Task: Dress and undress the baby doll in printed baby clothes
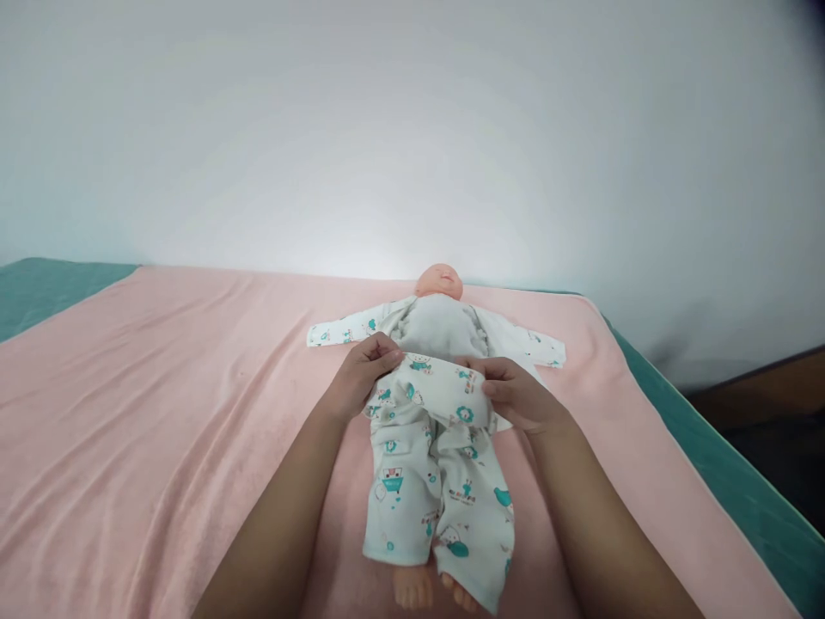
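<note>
A baby doll (439, 282) lies on its back on a pink blanket (161, 404), head away from me. It wears an open white printed top (348, 329) with sleeves spread to both sides. White trousers (438, 481) with teal prints cover its legs; bare feet (412, 589) stick out at the bottom. My left hand (362, 375) pinches the trousers' waistband at the doll's left-side hip. My right hand (516, 395) grips the waistband on the other side. Both hands are closed on the fabric.
The pink blanket covers a teal mattress (728, 490), whose edge runs down the right side and shows at the far left. A pale plain wall (412, 129) stands behind. Dark floor (773, 430) lies to the right of the bed.
</note>
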Motion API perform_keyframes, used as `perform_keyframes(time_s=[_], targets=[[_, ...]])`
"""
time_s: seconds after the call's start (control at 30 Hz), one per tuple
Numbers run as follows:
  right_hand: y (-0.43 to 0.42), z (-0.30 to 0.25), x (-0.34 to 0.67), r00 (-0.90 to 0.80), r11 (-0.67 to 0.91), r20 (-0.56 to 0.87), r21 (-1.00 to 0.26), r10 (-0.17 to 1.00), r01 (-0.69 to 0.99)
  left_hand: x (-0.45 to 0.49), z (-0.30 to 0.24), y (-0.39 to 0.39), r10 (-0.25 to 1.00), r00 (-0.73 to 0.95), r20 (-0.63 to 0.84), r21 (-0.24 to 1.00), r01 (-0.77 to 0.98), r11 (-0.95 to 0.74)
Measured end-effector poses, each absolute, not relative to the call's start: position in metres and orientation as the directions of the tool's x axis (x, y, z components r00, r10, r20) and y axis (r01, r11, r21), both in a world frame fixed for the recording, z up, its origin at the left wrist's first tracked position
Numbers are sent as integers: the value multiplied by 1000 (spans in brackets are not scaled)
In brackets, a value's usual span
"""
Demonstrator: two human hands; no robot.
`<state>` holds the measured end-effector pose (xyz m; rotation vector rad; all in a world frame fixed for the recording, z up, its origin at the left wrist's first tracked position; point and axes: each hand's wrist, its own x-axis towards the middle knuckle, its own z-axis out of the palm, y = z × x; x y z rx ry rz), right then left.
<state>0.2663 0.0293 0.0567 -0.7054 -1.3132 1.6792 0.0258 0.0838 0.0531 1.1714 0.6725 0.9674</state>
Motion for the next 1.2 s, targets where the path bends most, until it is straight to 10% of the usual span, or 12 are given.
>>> perform_keyframes(time_s=[0.6, 0.9, 1.2], targets=[[41, 30, 284, 154, -32, -101, -918, 983, -396, 11, 38, 103, 956, 280, -83, 892, -407, 197], [44, 18, 276, 219, 25, 9, -997, 976, -70, 19, 43, 106, 938, 343, 40, 989, 121, -86], [50, 17, 262, 287, 324, 412, -895, 865, 307, 31, 45, 94, 910, 360, 204, 951, 149, -272]])
